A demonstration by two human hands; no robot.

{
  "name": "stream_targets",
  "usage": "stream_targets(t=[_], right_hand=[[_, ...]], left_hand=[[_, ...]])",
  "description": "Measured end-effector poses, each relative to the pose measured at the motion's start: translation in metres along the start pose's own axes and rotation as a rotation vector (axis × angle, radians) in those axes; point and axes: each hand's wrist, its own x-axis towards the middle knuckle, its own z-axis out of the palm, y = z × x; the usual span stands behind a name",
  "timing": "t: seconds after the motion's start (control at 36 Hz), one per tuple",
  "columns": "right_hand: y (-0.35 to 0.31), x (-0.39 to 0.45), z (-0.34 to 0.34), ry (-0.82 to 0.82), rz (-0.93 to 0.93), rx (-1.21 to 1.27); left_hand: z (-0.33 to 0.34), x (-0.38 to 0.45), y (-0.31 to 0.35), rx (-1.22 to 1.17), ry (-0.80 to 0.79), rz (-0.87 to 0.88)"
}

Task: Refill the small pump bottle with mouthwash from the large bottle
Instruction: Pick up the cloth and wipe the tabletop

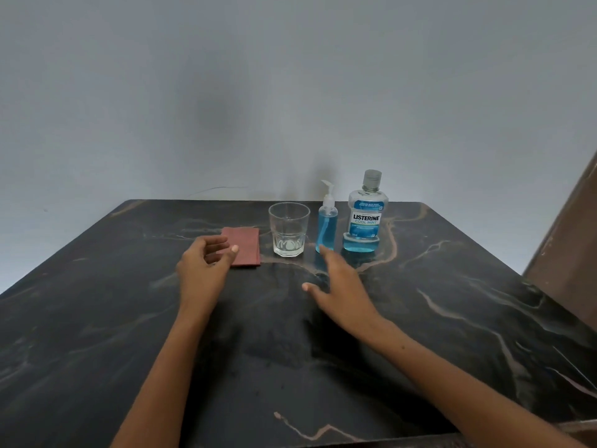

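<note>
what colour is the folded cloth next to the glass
The folded cloth is a dull reddish-brown, seen best in the head view, left of the glass.

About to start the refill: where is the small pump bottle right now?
In the head view, the small pump bottle stands upright toward the table's far edge, between the empty glass on its left and the Listerine bottle on its right.

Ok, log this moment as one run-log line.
right hand open, reaching toward pump bottle | left hand empty, beside cloth | large bottle capped | glass upright
</note>
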Motion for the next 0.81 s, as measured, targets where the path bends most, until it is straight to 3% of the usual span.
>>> stream_targets(t=[0.19, 0.53, 0.67, 0.81], right_hand=[[-0.042, 0.054, 0.06, -0.192, -0.253, -0.099], [-0.062, 0.129, 0.111, -0.549, -0.112, -0.262], [-0.061, 0.132, 0.114, -0.548, -0.127, -0.263], [-0.056, 0.131, 0.121, -0.445, -0.107, -0.176]], left_hand=[[-0.011, 0.007, -0.01, 0.004, 0.133, -0.102], [-0.006, 0.01, -0.022, -0.027, 0.126, -0.115], [-0.004, 0.01, -0.024, -0.053, 0.127, -0.092], [-0.003, 0.009, -0.022, -0.05, 0.121, -0.104]])
